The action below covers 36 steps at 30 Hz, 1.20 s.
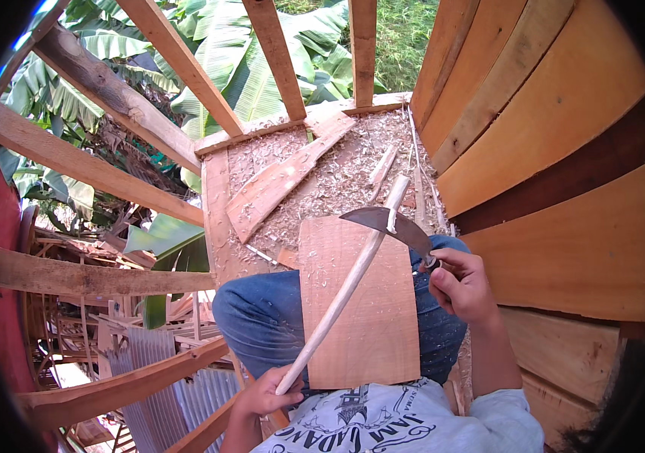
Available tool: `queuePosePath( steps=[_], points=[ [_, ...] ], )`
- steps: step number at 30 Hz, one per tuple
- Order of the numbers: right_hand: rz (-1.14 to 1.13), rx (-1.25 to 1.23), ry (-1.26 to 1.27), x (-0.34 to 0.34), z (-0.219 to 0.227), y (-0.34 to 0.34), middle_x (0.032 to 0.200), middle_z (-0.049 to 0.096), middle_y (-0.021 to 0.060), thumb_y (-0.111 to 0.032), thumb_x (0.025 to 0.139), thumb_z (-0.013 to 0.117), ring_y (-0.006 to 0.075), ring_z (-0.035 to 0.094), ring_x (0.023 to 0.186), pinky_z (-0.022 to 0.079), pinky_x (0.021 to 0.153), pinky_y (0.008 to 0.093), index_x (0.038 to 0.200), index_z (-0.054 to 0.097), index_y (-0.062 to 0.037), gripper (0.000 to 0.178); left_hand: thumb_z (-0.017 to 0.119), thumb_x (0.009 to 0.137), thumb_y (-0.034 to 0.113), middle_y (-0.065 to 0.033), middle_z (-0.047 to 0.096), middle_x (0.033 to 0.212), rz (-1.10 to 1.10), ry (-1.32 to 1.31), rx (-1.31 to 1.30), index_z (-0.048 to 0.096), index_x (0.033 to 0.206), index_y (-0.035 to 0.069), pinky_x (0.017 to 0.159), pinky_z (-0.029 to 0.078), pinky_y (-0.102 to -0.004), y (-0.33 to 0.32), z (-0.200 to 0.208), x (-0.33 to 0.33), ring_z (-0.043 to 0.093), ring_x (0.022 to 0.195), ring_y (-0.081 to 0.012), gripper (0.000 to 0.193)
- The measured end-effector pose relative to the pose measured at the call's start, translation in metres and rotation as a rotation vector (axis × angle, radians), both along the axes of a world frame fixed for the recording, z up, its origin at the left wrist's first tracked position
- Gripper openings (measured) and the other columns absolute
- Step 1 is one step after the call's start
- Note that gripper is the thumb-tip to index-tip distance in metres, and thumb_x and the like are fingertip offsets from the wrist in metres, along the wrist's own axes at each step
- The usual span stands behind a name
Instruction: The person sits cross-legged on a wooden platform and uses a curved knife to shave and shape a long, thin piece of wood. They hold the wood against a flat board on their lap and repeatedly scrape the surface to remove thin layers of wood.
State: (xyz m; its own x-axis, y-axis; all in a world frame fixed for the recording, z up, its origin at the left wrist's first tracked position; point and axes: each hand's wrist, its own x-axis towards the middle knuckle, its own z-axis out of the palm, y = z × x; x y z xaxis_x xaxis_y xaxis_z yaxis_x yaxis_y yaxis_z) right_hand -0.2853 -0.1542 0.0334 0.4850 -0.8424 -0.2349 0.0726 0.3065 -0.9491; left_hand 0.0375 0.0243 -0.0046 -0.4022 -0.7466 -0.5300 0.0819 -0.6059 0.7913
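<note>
My left hand is closed around the lower end of a long pale wooden stick, which slants up and away to the right. In my right hand is the handle of a curved knife, its dark sickle-like blade lying across the stick near the far end. A small curl of wood shows where blade and stick meet. Beneath them a flat wooden board rests on my lap, over my jeans, with a few shavings on it.
Wood shavings cover the floor ahead. A paddle-shaped plank and a short wood piece lie among them. Upright wooden slats rail the left and far sides; a plank wall stands right. Banana leaves grow outside.
</note>
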Motion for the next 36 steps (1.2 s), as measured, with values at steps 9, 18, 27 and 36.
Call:
queuePosePath(
  steps=[9, 18, 27, 36],
  points=[
    [-0.270, -0.304, 0.260, 0.011, -0.017, 0.016, 0.060, 0.050, -0.0024, -0.014, 0.088, 0.067, 0.0021, 0.039, 0.054, 0.031, 0.048, 0.0204, 0.104, 0.060, 0.0022, 0.024, 0.069, 0.075, -0.001, 0.0043, 0.028, 0.069, -0.004, 0.084, 0.027, 0.040, 0.078, 0.007, 0.055, 0.029, -0.0269, -0.001, -0.001, -0.004, 0.032, 0.062, -0.0094, 0.030],
    [-0.297, -0.555, 0.357, 0.019, -0.014, 0.017, 0.061, 0.052, -0.0004, -0.011, 0.084, 0.070, 0.0026, 0.043, 0.053, 0.035, 0.047, 0.0213, 0.103, 0.059, 0.0020, 0.026, 0.068, 0.076, -0.005, 0.0048, 0.028, 0.069, -0.005, 0.081, 0.005, 0.045, 0.086, 0.005, 0.054, 0.028, -0.0269, 0.004, -0.003, 0.001, 0.032, 0.061, -0.0088, 0.026],
    [-0.220, -0.417, 0.352, 0.016, -0.012, 0.015, 0.063, 0.053, 0.0004, -0.014, 0.084, 0.070, 0.0036, 0.042, 0.054, 0.037, 0.050, 0.0220, 0.102, 0.061, 0.0000, 0.024, 0.067, 0.076, -0.006, 0.0041, 0.028, 0.069, 0.033, 0.186, 0.060, 0.043, 0.083, 0.006, 0.055, 0.028, -0.0275, 0.010, -0.011, 0.001, 0.033, 0.061, -0.0093, 0.028],
    [-0.033, -0.144, 0.101, 0.005, -0.006, 0.003, 0.063, 0.053, -0.0003, -0.016, 0.088, 0.067, 0.0050, 0.044, 0.053, 0.036, 0.049, 0.0219, 0.105, 0.062, 0.0014, 0.025, 0.068, 0.076, -0.004, 0.0041, 0.029, 0.069, 0.038, 0.099, 0.068, 0.042, 0.081, 0.006, 0.056, 0.030, -0.0263, 0.003, 0.001, 0.001, 0.033, 0.061, -0.0091, 0.028]
  ],
)
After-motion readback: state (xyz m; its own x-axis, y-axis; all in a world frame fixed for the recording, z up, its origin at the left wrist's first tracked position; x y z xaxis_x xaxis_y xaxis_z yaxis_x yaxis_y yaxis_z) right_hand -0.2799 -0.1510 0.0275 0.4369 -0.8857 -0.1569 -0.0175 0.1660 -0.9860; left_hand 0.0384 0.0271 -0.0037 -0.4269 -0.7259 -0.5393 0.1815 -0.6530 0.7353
